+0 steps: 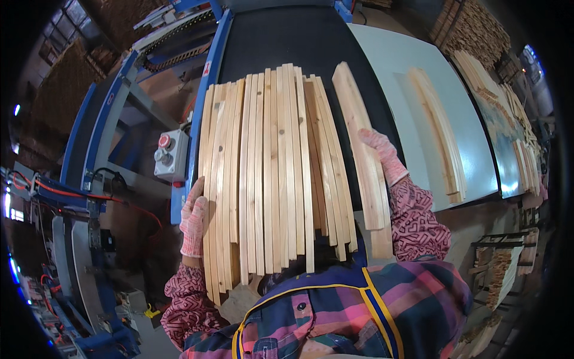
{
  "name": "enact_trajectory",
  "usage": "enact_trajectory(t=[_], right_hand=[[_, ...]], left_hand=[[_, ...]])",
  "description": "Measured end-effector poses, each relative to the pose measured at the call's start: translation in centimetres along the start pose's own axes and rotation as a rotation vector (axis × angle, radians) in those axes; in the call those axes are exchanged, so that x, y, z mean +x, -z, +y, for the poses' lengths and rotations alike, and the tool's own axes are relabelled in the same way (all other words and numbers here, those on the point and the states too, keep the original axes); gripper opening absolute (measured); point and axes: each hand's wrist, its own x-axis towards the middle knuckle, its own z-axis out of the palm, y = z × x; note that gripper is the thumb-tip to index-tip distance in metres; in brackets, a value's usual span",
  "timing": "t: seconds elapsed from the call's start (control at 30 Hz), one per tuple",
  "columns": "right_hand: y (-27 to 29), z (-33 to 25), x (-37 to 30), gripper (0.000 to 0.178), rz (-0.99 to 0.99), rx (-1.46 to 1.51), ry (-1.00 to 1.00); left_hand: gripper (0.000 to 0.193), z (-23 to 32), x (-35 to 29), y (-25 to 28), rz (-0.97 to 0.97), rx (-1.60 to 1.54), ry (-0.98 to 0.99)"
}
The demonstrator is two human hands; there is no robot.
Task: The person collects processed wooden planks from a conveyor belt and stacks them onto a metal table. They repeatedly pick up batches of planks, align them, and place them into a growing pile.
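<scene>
A wide bundle of long, pale wooden strips (272,161) lies side by side in front of me, some with dark knots and with uneven ends. My left hand (192,222), in a pink and white knit glove, rests against the bundle's left side with its fingers stretched along the edge. To the right, set apart from the bundle, a few thicker wooden strips (359,143) lie together, slightly slanted. My right hand (384,154), gloved the same way, grips them from their right side, fingers over the top. Its fingertips' undersides are hidden.
Beneath the bundle runs a black conveyor belt (281,36) with a blue frame. A grey control box (171,155) with a red button is mounted on its left. Further right, more strips (439,131) lie on a pale table (382,57), and stacked wood (475,30) stands beyond.
</scene>
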Motion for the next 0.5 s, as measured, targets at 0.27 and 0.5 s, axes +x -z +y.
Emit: enact_trajectory(t=[0.27, 0.5], right_hand=[[-13.8, 1.6, 0.3, 0.098, 0.035, -0.655, -0.147], [-11.8, -2.2, -0.9, 0.082, -0.236, 0.096, -0.150]], left_hand=[[0.056, -1.2, 5.5, 0.0, -0.061, -0.186, -0.059], [0.094, -1.0, 4.8, -0.5, -0.173, -0.395, 0.211]])
